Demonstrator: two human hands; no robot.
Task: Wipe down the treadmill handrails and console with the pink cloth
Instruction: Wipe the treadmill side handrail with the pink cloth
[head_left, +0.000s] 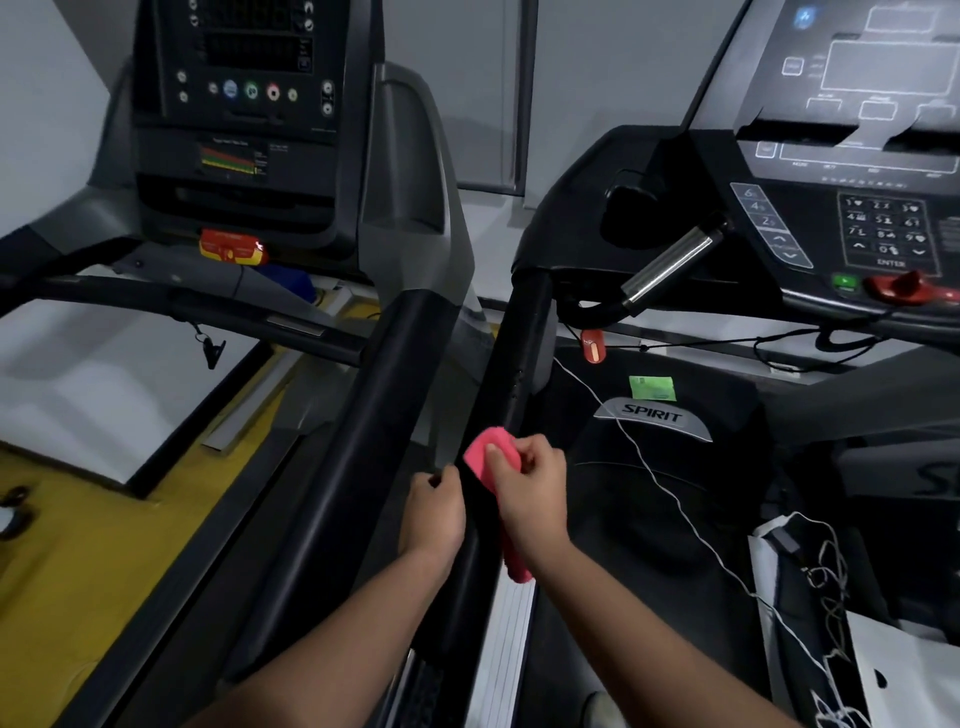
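my right hand (530, 493) pinches the pink cloth (488, 454) on top of the black handrail (511, 353) of the spirit treadmill. left hand (434, 512): fingers curled vs the rail's side, can't tell if they hold anything. risks imo: cloth tail dangles under my wrist & could slip off; white cord (649, 466) near the rail could snag.

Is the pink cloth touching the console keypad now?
No, the right hand presses the pink cloth on the black handrail, far below the console.
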